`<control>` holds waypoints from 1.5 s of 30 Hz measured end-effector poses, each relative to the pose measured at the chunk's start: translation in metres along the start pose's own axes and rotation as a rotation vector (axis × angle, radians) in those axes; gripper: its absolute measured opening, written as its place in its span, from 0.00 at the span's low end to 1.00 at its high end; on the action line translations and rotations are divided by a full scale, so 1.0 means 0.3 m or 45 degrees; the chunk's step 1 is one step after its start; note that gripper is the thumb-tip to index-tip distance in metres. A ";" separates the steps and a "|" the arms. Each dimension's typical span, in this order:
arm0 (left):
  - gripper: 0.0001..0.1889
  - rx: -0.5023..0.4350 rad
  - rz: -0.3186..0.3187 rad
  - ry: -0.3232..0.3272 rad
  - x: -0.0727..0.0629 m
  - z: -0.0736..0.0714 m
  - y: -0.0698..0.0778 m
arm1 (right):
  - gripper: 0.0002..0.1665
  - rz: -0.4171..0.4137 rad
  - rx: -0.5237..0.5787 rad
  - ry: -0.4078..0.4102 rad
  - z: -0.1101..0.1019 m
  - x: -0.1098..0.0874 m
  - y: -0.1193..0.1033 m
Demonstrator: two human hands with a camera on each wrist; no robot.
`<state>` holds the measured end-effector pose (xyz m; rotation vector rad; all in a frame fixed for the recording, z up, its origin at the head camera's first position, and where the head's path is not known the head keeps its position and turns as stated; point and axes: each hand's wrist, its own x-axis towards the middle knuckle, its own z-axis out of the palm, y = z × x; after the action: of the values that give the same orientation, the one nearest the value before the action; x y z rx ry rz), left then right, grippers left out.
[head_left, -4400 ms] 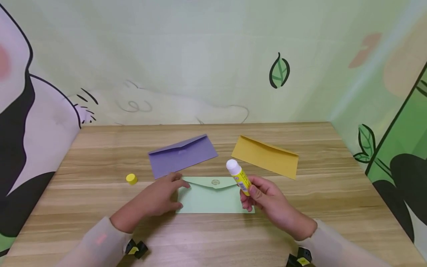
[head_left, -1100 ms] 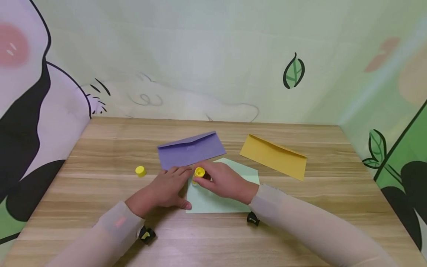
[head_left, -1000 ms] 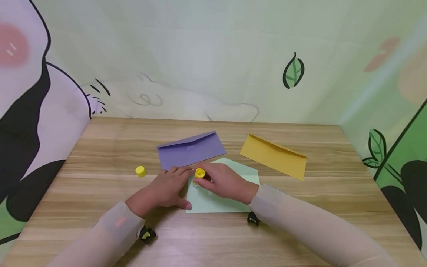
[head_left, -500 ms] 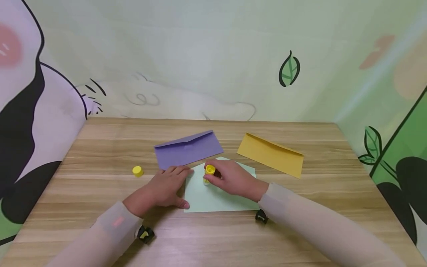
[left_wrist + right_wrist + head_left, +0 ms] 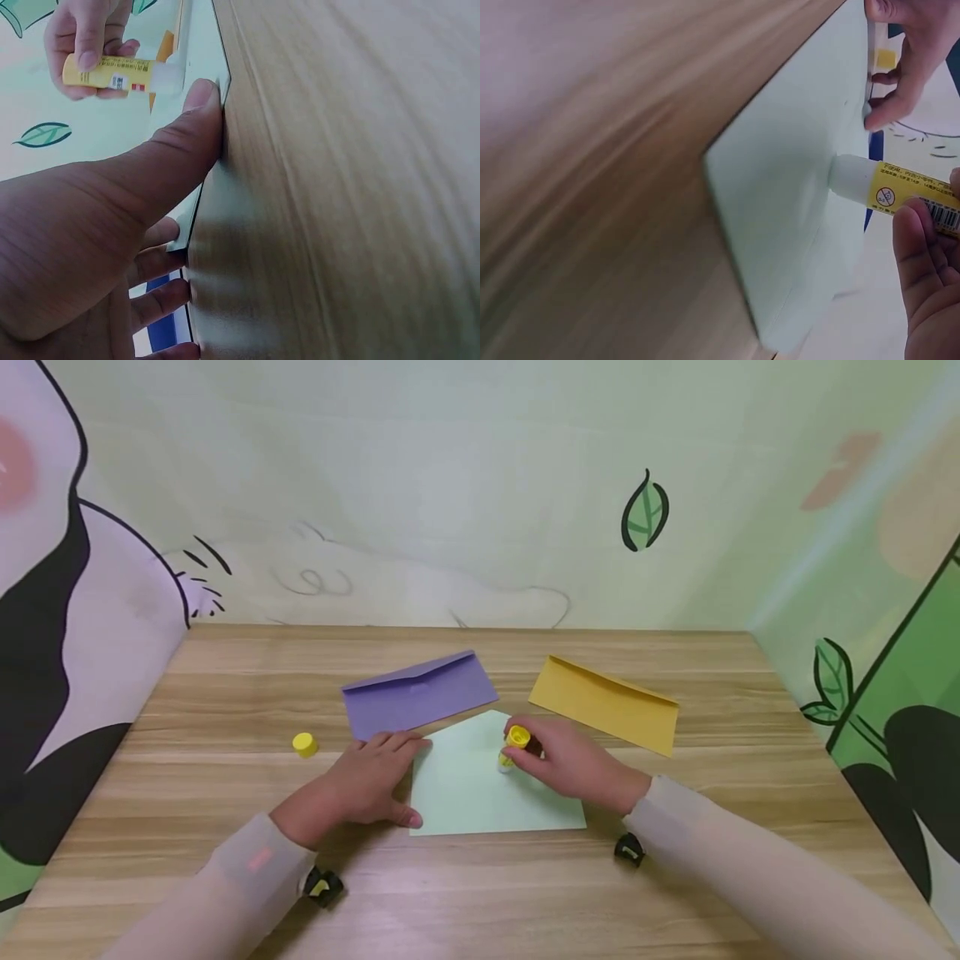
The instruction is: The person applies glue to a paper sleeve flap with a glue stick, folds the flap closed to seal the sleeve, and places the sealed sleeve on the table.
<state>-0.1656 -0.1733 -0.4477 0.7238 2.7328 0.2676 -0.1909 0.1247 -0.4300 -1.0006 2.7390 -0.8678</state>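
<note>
A pale green envelope lies on the wooden table in front of me, its flap folded open toward the back. My left hand rests at the envelope's left edge, thumb on the near corner and fingers stretched out toward the far side. With thumb and fingers my right hand grips a yellow glue stick, base up. In the right wrist view the white end of the glue stick meets the paper. The left wrist view shows my thumb on the envelope's edge.
Behind the green envelope lie a purple envelope on the left and a yellow envelope on the right. A yellow cap stands left of my left hand. A painted wall borders the table's back.
Earlier the flap lay folded down and the glue stick was held up in the air; now the flap is open. Over the last second my right hand has slid the stick rightward across the paper.
</note>
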 end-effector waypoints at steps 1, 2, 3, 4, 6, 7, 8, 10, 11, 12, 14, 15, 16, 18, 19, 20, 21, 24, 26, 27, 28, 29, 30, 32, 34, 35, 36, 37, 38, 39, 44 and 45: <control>0.56 0.000 0.000 0.000 -0.001 0.000 -0.001 | 0.08 0.015 0.008 0.001 -0.007 -0.008 0.005; 0.56 0.000 -0.001 0.001 -0.001 0.000 -0.002 | 0.08 0.027 0.018 0.001 -0.013 -0.016 0.010; 0.56 0.000 -0.002 0.000 -0.002 0.000 -0.002 | 0.08 0.036 0.021 0.004 -0.020 -0.024 0.014; 0.56 0.003 -0.003 -0.001 -0.002 0.001 -0.003 | 0.08 0.044 0.025 0.005 -0.027 -0.033 0.018; 0.56 0.004 -0.003 -0.001 -0.002 0.002 -0.004 | 0.09 0.049 0.017 0.014 -0.039 -0.050 0.028; 0.56 0.005 -0.003 -0.001 -0.002 0.002 -0.004 | 0.09 0.048 0.009 0.017 -0.043 -0.057 0.036; 0.56 0.004 -0.003 -0.001 -0.003 0.002 -0.004 | 0.09 0.051 0.000 0.022 -0.047 -0.064 0.043; 0.56 -0.002 -0.002 0.001 -0.003 0.001 -0.003 | 0.10 0.063 -0.023 0.033 -0.055 -0.077 0.056; 0.56 -0.007 0.000 0.002 -0.004 0.001 -0.002 | 0.11 0.070 -0.035 0.043 -0.059 -0.083 0.062; 0.56 -0.012 0.003 0.002 -0.004 0.000 -0.001 | 0.11 0.078 -0.046 0.053 -0.062 -0.089 0.068; 0.56 -0.019 0.008 0.006 -0.005 -0.001 0.002 | 0.10 0.090 -0.057 0.072 -0.070 -0.100 0.073; 0.56 -0.020 0.010 0.007 -0.005 -0.001 0.003 | 0.11 0.094 -0.061 0.079 -0.074 -0.105 0.076; 0.56 -0.020 0.011 0.009 -0.006 -0.001 0.003 | 0.11 0.095 -0.067 0.087 -0.078 -0.109 0.079; 0.56 -0.015 0.010 0.013 -0.008 -0.002 0.003 | 0.12 0.096 -0.073 0.097 -0.084 -0.115 0.087; 0.56 -0.014 0.010 0.014 -0.008 -0.002 0.003 | 0.13 0.096 -0.077 0.102 -0.087 -0.118 0.091; 0.56 -0.012 0.008 0.014 -0.009 -0.002 0.003 | 0.13 0.094 -0.081 0.107 -0.090 -0.120 0.095; 0.56 -0.013 0.008 0.015 -0.009 -0.002 0.003 | 0.14 0.095 -0.088 0.112 -0.092 -0.123 0.099; 0.55 -0.015 0.011 0.019 -0.007 -0.001 0.002 | 0.13 0.093 -0.097 0.128 -0.096 -0.126 0.105; 0.56 -0.017 0.011 0.017 -0.006 0.000 0.001 | 0.12 0.089 -0.088 0.127 -0.095 -0.125 0.102; 0.56 -0.017 0.011 0.015 -0.005 0.002 0.000 | 0.12 0.092 -0.081 0.122 -0.092 -0.123 0.099; 0.56 -0.017 0.011 0.011 -0.005 0.003 -0.001 | 0.12 0.092 -0.072 0.117 -0.089 -0.120 0.095; 0.56 -0.016 0.011 0.008 -0.004 0.006 -0.002 | 0.12 0.093 -0.063 0.113 -0.085 -0.116 0.091; 0.56 -0.017 0.014 0.007 -0.003 0.008 -0.003 | 0.12 0.093 -0.055 0.108 -0.079 -0.111 0.086; 0.56 -0.017 0.018 0.006 -0.002 0.012 -0.006 | 0.12 0.089 -0.042 0.093 -0.065 -0.098 0.071; 0.56 -0.012 0.022 0.007 -0.001 0.015 -0.007 | 0.11 0.067 -0.037 0.080 -0.051 -0.080 0.054; 0.56 -0.011 0.023 0.008 0.000 0.014 -0.006 | 0.10 0.063 -0.037 0.071 -0.043 -0.070 0.044; 0.56 -0.011 0.024 0.010 0.000 0.014 -0.006 | 0.10 0.058 -0.041 0.061 -0.034 -0.059 0.033; 0.56 -0.008 0.022 0.008 -0.001 0.013 -0.005 | 0.09 0.047 -0.043 0.053 -0.026 -0.048 0.022; 0.56 -0.005 0.020 0.005 -0.001 0.012 -0.004 | 0.09 0.034 -0.044 0.047 -0.016 -0.038 0.013; 0.56 -0.003 0.016 0.003 -0.002 0.010 -0.003 | 0.09 0.017 -0.049 0.044 -0.007 -0.027 0.005; 0.56 0.017 -0.008 -0.018 -0.001 0.005 0.004 | 0.12 -0.062 -0.055 0.040 0.032 0.023 -0.039; 0.56 0.026 -0.013 -0.019 0.000 0.004 0.004 | 0.12 -0.070 -0.052 0.032 0.038 0.033 -0.050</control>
<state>-0.1645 -0.1721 -0.4485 0.7142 2.7278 0.2318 -0.1871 0.1037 -0.4304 -1.0844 2.7734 -0.8411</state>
